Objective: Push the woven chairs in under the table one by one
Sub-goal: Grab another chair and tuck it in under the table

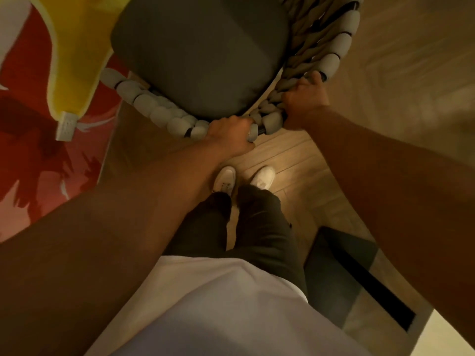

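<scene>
A woven chair [154,109] stands right in front of me, seen from above. Its back rim is wrapped in thick grey cord, and a dark grey seat cushion [203,52] fills its middle. My left hand [228,134] is closed around the rim at the chair's near edge. My right hand [303,98] grips the woven rim just to the right of it. Both arms reach forward over my legs. No table is visible in this view.
A red, yellow and white patterned rug [43,98] lies at the left, with a white tag [65,127] at its corner. My white shoes [244,178] stand on the wooden floor [385,73]. A dark panel [341,268] sits low at the right.
</scene>
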A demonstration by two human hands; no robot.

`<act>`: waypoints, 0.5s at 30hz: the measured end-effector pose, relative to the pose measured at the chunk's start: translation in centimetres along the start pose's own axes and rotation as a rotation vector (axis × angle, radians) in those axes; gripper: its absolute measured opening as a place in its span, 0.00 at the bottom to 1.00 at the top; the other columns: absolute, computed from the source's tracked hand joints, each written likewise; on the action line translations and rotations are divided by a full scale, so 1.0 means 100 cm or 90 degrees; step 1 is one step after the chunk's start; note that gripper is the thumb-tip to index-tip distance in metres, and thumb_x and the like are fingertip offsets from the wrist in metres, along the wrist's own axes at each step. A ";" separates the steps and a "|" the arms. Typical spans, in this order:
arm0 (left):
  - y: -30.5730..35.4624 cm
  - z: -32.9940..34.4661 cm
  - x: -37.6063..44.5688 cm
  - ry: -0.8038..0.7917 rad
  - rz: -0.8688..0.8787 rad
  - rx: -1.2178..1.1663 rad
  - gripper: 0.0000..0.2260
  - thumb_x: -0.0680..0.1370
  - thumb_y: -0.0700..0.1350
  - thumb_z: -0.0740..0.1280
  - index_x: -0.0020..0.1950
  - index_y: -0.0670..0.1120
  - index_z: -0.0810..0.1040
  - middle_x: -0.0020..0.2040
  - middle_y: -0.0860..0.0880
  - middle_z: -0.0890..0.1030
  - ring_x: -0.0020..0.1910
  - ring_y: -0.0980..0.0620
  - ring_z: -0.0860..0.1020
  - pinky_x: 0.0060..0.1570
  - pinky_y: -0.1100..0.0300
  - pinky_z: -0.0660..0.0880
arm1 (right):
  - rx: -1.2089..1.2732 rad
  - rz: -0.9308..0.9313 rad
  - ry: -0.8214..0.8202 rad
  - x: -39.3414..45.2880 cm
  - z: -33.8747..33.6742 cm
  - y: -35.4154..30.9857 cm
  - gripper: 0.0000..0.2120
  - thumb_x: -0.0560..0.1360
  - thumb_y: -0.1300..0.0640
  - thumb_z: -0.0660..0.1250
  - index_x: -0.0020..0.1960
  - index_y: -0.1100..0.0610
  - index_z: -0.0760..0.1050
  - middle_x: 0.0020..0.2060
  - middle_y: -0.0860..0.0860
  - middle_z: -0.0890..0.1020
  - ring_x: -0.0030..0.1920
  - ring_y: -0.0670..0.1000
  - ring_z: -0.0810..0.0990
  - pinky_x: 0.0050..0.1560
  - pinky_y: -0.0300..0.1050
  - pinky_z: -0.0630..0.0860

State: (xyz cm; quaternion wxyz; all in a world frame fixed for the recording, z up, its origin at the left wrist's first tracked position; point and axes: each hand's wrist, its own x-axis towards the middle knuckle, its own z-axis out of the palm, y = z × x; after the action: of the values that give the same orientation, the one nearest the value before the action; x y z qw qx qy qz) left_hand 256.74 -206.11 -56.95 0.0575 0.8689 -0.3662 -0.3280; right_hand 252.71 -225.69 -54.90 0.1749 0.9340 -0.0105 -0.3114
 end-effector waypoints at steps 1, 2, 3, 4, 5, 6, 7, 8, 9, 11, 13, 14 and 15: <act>-0.001 0.003 -0.007 -0.005 0.008 0.011 0.21 0.72 0.56 0.70 0.63 0.52 0.75 0.55 0.48 0.81 0.51 0.43 0.81 0.43 0.53 0.74 | 0.013 0.010 0.004 -0.007 0.003 -0.006 0.23 0.72 0.40 0.67 0.64 0.46 0.76 0.59 0.51 0.78 0.63 0.56 0.73 0.68 0.58 0.62; -0.002 0.006 -0.013 -0.009 0.017 0.019 0.20 0.72 0.56 0.70 0.62 0.53 0.75 0.54 0.48 0.81 0.51 0.43 0.81 0.43 0.53 0.74 | 0.025 0.017 0.000 -0.015 0.006 -0.012 0.22 0.72 0.41 0.67 0.64 0.46 0.77 0.59 0.51 0.78 0.63 0.56 0.73 0.68 0.58 0.62; -0.002 0.009 -0.019 -0.014 0.022 0.026 0.20 0.72 0.56 0.70 0.62 0.53 0.75 0.54 0.48 0.81 0.51 0.43 0.81 0.43 0.53 0.73 | 0.035 0.023 -0.006 -0.022 0.008 -0.018 0.22 0.72 0.41 0.67 0.64 0.46 0.77 0.59 0.51 0.78 0.63 0.56 0.73 0.68 0.58 0.62; -0.003 0.011 -0.025 -0.017 0.025 0.030 0.20 0.72 0.56 0.70 0.62 0.53 0.75 0.54 0.49 0.81 0.51 0.44 0.81 0.44 0.53 0.74 | 0.043 0.030 -0.011 -0.029 0.010 -0.024 0.22 0.72 0.41 0.67 0.64 0.45 0.76 0.59 0.51 0.78 0.63 0.56 0.73 0.68 0.58 0.62; -0.005 0.013 -0.030 -0.020 0.028 0.035 0.20 0.73 0.56 0.70 0.62 0.53 0.75 0.54 0.49 0.82 0.52 0.44 0.81 0.45 0.53 0.75 | 0.050 0.039 -0.013 -0.035 0.011 -0.030 0.22 0.72 0.41 0.66 0.64 0.46 0.76 0.59 0.52 0.78 0.63 0.57 0.73 0.68 0.59 0.62; -0.006 0.014 -0.035 -0.021 0.032 0.039 0.20 0.73 0.56 0.70 0.63 0.52 0.75 0.54 0.48 0.82 0.52 0.44 0.81 0.47 0.52 0.76 | 0.058 0.047 -0.016 -0.040 0.012 -0.036 0.21 0.73 0.41 0.66 0.64 0.46 0.76 0.59 0.52 0.78 0.63 0.57 0.73 0.69 0.59 0.62; -0.008 0.015 -0.041 -0.021 0.036 0.042 0.20 0.73 0.55 0.70 0.63 0.52 0.75 0.55 0.48 0.82 0.52 0.44 0.81 0.47 0.53 0.76 | 0.070 0.057 -0.019 -0.045 0.013 -0.042 0.21 0.73 0.41 0.66 0.63 0.48 0.76 0.59 0.53 0.78 0.63 0.57 0.73 0.69 0.59 0.61; -0.010 0.017 -0.045 -0.019 0.038 0.044 0.19 0.74 0.54 0.70 0.63 0.51 0.76 0.55 0.48 0.82 0.52 0.44 0.81 0.47 0.53 0.75 | 0.082 0.066 -0.023 -0.051 0.014 -0.048 0.20 0.73 0.41 0.66 0.62 0.48 0.77 0.59 0.53 0.78 0.63 0.57 0.73 0.69 0.59 0.61; -0.011 0.019 -0.051 -0.018 0.041 0.049 0.19 0.74 0.54 0.70 0.63 0.51 0.76 0.55 0.47 0.82 0.53 0.44 0.81 0.47 0.54 0.73 | 0.093 0.075 -0.025 -0.056 0.016 -0.055 0.19 0.73 0.41 0.66 0.61 0.49 0.77 0.58 0.53 0.79 0.63 0.57 0.73 0.69 0.60 0.61; -0.011 0.024 -0.061 -0.019 0.052 0.064 0.18 0.74 0.54 0.70 0.62 0.51 0.76 0.54 0.47 0.82 0.52 0.44 0.81 0.46 0.54 0.72 | 0.109 0.096 -0.034 -0.068 0.021 -0.066 0.18 0.73 0.42 0.66 0.59 0.49 0.77 0.56 0.53 0.79 0.62 0.57 0.74 0.69 0.60 0.61; -0.012 0.029 -0.070 -0.027 0.068 0.068 0.18 0.74 0.54 0.70 0.62 0.52 0.76 0.54 0.47 0.82 0.52 0.44 0.81 0.47 0.53 0.73 | 0.126 0.116 -0.046 -0.078 0.028 -0.077 0.18 0.73 0.41 0.66 0.58 0.49 0.77 0.55 0.53 0.79 0.61 0.56 0.74 0.69 0.60 0.60; -0.014 0.032 -0.075 -0.028 0.077 0.069 0.18 0.74 0.54 0.70 0.62 0.53 0.75 0.54 0.47 0.82 0.52 0.43 0.81 0.48 0.53 0.75 | 0.134 0.123 -0.052 -0.083 0.030 -0.083 0.18 0.73 0.41 0.66 0.58 0.49 0.77 0.55 0.53 0.79 0.61 0.56 0.74 0.69 0.60 0.60; -0.016 0.034 -0.078 -0.027 0.085 0.073 0.18 0.74 0.54 0.70 0.62 0.54 0.75 0.54 0.47 0.82 0.52 0.43 0.81 0.48 0.52 0.75 | 0.141 0.130 -0.056 -0.087 0.030 -0.089 0.18 0.73 0.41 0.66 0.58 0.49 0.77 0.54 0.53 0.79 0.61 0.56 0.74 0.69 0.60 0.60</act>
State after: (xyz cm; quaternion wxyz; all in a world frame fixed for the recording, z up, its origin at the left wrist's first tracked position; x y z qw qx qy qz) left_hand 251.61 -199.17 -56.01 0.0218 0.8373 -0.4427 -0.3201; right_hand 243.13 -217.18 -55.10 0.1014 0.9272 -0.1473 -0.3292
